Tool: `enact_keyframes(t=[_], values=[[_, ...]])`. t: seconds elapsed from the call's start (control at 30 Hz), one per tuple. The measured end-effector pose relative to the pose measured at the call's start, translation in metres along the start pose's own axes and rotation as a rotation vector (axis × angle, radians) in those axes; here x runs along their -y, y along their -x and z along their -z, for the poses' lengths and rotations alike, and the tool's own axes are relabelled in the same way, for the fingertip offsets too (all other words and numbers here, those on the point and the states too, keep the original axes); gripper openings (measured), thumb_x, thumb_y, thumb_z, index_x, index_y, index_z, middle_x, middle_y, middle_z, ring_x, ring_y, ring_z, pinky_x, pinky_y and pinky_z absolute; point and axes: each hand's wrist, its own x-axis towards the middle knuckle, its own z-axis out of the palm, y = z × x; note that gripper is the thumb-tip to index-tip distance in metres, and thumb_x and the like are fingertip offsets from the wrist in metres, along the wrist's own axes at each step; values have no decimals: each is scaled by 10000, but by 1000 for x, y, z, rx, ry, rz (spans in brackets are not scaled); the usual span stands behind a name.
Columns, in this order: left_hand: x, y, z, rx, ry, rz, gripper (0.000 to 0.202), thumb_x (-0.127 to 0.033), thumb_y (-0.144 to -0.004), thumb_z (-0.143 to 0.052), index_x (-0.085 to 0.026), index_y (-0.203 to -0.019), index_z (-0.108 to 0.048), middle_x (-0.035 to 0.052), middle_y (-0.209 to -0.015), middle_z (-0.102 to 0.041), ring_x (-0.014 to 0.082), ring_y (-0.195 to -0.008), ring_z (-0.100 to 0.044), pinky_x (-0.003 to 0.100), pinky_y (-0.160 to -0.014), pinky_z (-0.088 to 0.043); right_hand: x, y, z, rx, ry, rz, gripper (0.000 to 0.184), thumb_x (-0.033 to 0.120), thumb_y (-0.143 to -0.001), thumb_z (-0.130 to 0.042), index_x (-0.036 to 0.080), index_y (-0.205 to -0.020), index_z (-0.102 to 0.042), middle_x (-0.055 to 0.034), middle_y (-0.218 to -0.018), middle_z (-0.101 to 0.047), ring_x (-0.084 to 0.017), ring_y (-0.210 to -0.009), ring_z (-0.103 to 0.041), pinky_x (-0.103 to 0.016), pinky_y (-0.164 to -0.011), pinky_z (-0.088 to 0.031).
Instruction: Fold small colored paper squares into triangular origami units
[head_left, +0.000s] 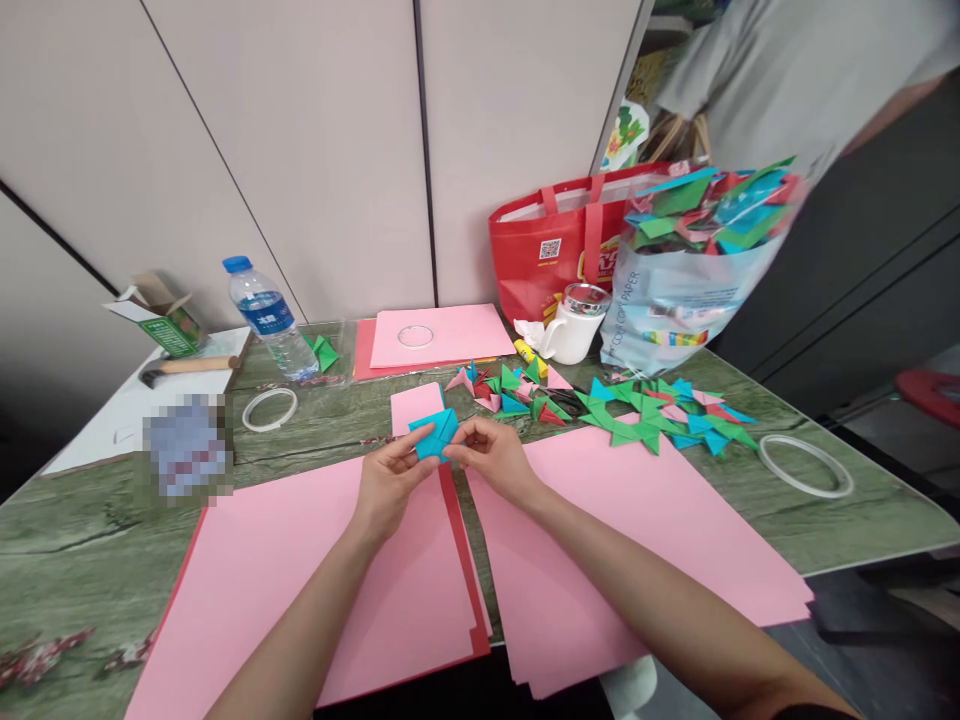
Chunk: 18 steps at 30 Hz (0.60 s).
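Both hands hold a folded blue paper piece (435,432) just above the table. My left hand (390,482) pinches its left side with thumb and fingers closed. My right hand (491,457) pinches its right edge. Under my forearms lie large pink paper sheets (630,520) and a second pink stack (300,580) with a red sheet beneath it. A small pink square (415,403) lies just behind the blue piece.
Several folded red, green and blue paper pieces (637,410) are strewn right of centre. Tape rings (806,465) (268,407), a water bottle (270,318), a white mug (577,325), a red bag (559,245), a plastic bag of folded pieces (690,260) and a hammer (187,367) stand around. Another person stands at the back right.
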Motion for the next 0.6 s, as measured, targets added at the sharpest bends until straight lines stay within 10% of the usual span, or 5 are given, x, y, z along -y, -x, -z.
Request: enact_keyframes(t=[0.6], values=[[-1, 2, -3, 2, 25, 15, 568, -192, -579, -745, -184, -1123, -580, 50, -855, -706, 196, -826, -633, 366, -835, -476, -2, -3, 3, 9, -33, -9, 229, 341, -605, -708, 168, -631, -561, 15, -590, -559, -94, -478, -488, -234, -485, -422]])
